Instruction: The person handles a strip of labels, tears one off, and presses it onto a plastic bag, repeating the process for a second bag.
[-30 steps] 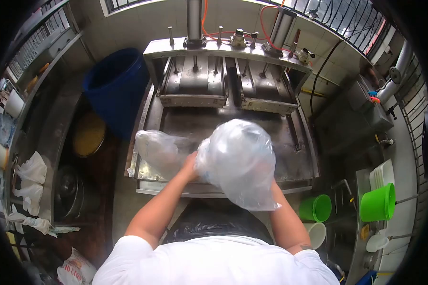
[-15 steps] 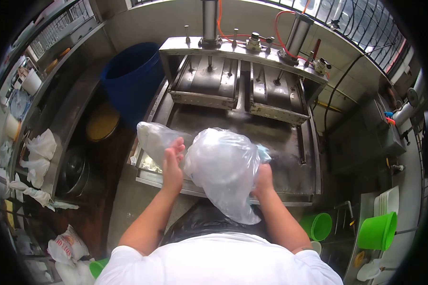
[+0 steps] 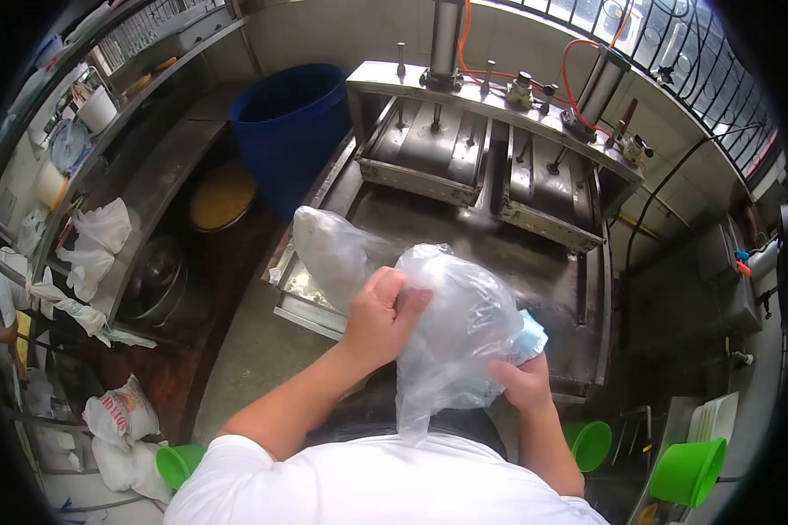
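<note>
Pinching a clear plastic bag (image 3: 460, 319), left fingers (image 3: 385, 293) closed on film, right fingers (image 3: 518, 372) apparently clamped too

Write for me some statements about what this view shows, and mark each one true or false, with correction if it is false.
1. The left hand and the right hand both hold the clear plastic bag. True.
2. The blue barrel stands to the right of the metal table. False: the blue barrel stands to its left.
3. A second bag lies on the metal table. True.
4. The light blue item is beside the left hand. False: it is at the right hand.
</note>
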